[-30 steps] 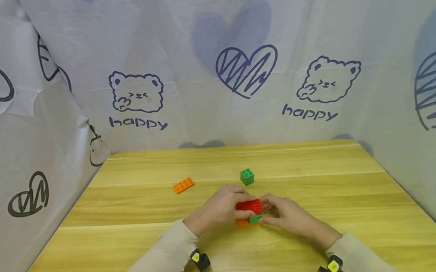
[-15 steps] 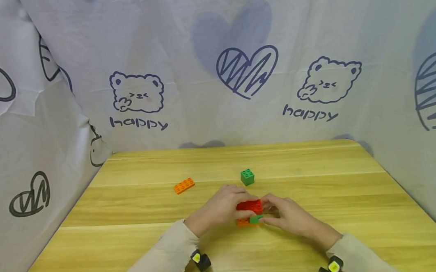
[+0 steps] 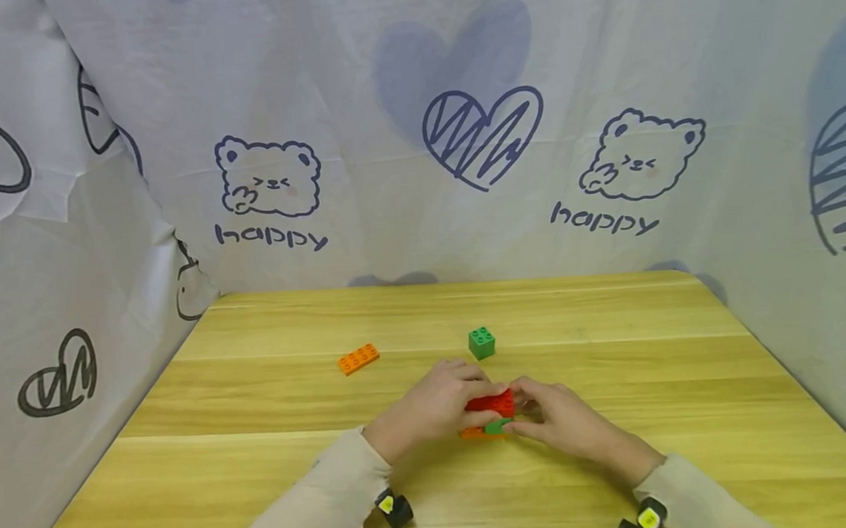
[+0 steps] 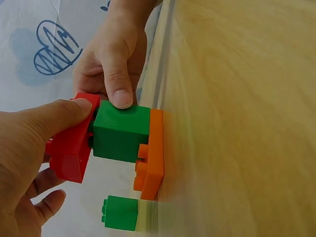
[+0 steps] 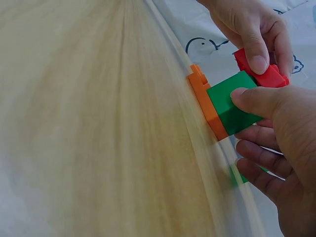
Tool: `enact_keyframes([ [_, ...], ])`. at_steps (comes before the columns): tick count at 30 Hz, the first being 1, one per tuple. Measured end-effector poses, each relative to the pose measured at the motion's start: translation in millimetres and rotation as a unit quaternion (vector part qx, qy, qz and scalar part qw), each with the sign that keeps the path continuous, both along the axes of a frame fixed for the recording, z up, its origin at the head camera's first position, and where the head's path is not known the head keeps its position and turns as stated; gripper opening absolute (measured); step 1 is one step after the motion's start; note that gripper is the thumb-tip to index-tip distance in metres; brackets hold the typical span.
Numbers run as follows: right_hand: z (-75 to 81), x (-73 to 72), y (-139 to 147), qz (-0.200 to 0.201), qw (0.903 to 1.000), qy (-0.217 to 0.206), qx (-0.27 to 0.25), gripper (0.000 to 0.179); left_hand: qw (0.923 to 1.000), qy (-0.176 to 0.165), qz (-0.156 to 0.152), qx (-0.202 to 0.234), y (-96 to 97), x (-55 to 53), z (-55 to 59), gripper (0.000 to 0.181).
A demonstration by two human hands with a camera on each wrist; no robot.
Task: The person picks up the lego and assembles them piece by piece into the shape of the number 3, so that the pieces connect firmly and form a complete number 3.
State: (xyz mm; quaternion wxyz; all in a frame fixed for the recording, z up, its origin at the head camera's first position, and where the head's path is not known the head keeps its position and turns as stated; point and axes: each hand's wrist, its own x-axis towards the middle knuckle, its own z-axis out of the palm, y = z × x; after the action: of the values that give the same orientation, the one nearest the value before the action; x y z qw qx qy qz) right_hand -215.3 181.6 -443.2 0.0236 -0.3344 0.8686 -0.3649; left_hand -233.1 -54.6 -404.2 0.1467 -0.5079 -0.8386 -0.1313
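Observation:
My left hand pinches a red toy brick between thumb and fingers. In the left wrist view the brick sits at a tilt over the studs of a green block, with a narrow gap at one end. That block stands on one end of an orange studded plate, whose other studs show bare. From the other side, my right hand grips the green block, its thumb against one face in the right wrist view; its other fingers are partly hidden behind.
Beyond the hands a second green block stands on the wooden table. A loose orange plate lies to its left. A printed white cloth hangs behind the table and at both sides.
My left hand has shifted slightly right with the red brick, which now leans more. The right hand, green block and orange plate stay nearly where they were.

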Motion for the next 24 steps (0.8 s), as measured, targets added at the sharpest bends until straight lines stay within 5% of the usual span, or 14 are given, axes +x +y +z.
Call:
enact_keyframes([
  [11, 1.7, 0.7, -0.9, -0.005, 0.9999, 0.011, 0.011, 0.034, 0.9995, -0.031, -0.002, -0.01, -5.4, -3.9, 3.1, 0.039],
  [24, 1.8, 0.2, -1.1, -0.001, 0.9999, 0.005, 0.012, 0.035, 0.9971, 0.048, 0.024, -0.054, -1.3, 5.0, 1.9, 0.038],
])
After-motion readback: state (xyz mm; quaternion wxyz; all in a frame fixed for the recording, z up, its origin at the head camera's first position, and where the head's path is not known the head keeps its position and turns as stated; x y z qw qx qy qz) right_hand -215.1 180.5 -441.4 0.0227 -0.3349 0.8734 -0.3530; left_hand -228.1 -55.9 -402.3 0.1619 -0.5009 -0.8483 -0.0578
